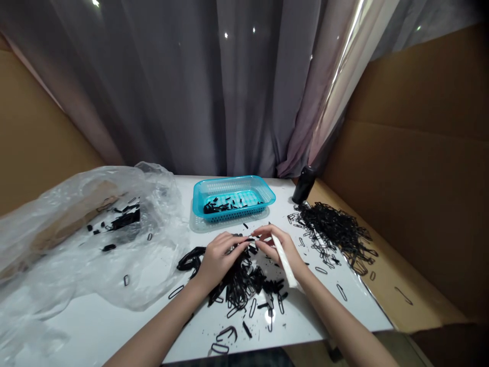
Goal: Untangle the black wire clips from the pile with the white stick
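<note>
Close together at the middle of the table, my two hands meet over a heap of black loops and strips (239, 288). My left hand (221, 255) pinches a small black strip (250, 239) between thumb and fingers. The other end of that strip is at the fingertips of my right hand (278, 243). A long, flat white handle-like piece (284, 260) lies along my right hand, apparently held in it; its far end is hidden. Thin black oval loops and short pieces lie scattered below my hands.
Behind my hands stands a turquoise basket (234, 210) with small black pieces inside. To the right are a pile of black loops (334, 224) and a black cylinder (304, 184). A clear plastic bag (153, 275) spreads over the left side. Cardboard walls (420, 168) flank the table.
</note>
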Demonstrator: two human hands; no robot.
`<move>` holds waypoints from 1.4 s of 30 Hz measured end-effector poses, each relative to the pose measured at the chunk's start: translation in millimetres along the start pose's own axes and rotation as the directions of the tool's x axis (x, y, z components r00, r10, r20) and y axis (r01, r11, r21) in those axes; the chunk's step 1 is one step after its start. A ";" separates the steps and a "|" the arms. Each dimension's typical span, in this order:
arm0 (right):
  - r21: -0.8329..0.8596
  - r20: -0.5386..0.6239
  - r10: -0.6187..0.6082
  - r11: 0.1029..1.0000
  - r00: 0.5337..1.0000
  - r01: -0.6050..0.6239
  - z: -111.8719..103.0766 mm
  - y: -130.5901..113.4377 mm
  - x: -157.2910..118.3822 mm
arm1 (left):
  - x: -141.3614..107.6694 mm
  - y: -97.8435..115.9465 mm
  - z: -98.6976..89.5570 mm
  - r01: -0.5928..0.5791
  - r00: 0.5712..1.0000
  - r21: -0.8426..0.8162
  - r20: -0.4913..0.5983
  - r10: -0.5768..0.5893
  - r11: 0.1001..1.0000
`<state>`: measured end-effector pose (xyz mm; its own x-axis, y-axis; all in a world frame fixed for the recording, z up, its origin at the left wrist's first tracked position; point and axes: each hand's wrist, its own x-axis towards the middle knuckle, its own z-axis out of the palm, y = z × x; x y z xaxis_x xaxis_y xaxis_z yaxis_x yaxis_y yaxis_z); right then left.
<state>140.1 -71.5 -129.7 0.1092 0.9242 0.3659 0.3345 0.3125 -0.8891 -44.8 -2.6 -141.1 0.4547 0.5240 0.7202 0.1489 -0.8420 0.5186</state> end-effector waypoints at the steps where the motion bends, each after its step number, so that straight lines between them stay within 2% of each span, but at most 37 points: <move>1: 0.027 0.005 0.003 1.000 1.000 -0.003 1.4 0.1 -0.1 | 0.1 0.4 0.2 0.022 1.000 -0.014 0.009 -0.021 1.000; 5: 0.084 -0.059 0.048 0.996 0.997 -0.043 3.3 6.1 1.2 | 0.8 2.8 -0.2 0.152 0.987 -0.080 0.062 -0.148 0.985; 11: 0.093 -0.176 0.130 0.989 0.976 -0.114 -2.0 14.3 2.8 | 3.9 2.7 -4.7 0.361 0.931 -0.213 0.135 -0.338 0.908; 14: 0.096 -0.156 0.125 0.989 0.980 -0.110 1.2 10.6 1.7 | 6.4 1.6 -6.3 0.445 0.895 -0.333 0.168 -0.412 0.831; 18: 0.143 -0.054 0.117 0.984 0.992 -0.109 11.4 1.9 -1.8 | 9.1 -0.3 -7.8 0.503 0.860 -0.455 0.184 -0.476 0.735; 22: 0.204 0.086 0.142 0.966 0.986 -0.157 21.7 0.2 -7.4 | 8.8 -3.6 -6.8 0.513 0.849 -0.522 0.193 -0.491 0.681; 24: 0.236 0.113 0.170 0.952 0.979 -0.193 25.3 3.6 -8.9 | 8.1 -5.8 -5.2 0.515 0.848 -0.545 0.214 -0.485 0.662; 31: 0.389 0.074 0.222 0.891 0.972 -0.233 22.8 10.8 -4.3 | 10.3 -9.4 -3.4 0.577 0.809 -0.489 0.232 -0.540 0.654; 35: 0.497 0.050 0.258 0.832 0.965 -0.248 17.8 2.7 -2.8 | 11.6 -3.6 -6.0 0.626 0.779 -0.466 0.337 -0.529 0.625; 38: 0.559 0.073 0.288 0.781 0.955 -0.278 16.8 -5.0 -2.5 | 10.6 -0.6 -6.6 0.603 0.797 -0.473 0.384 -0.465 0.643; 42: 0.594 0.108 0.302 0.744 0.947 -0.305 17.2 -12.0 -2.7 | 10.7 -0.1 -6.6 0.556 0.830 -0.471 0.347 -0.436 0.685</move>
<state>119.6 -74.0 -124.7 0.1038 0.9934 0.0481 -0.3409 0.0809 -0.9366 -45.8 3.9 -130.4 0.6176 0.7574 0.2121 -0.0586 -0.2246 0.9727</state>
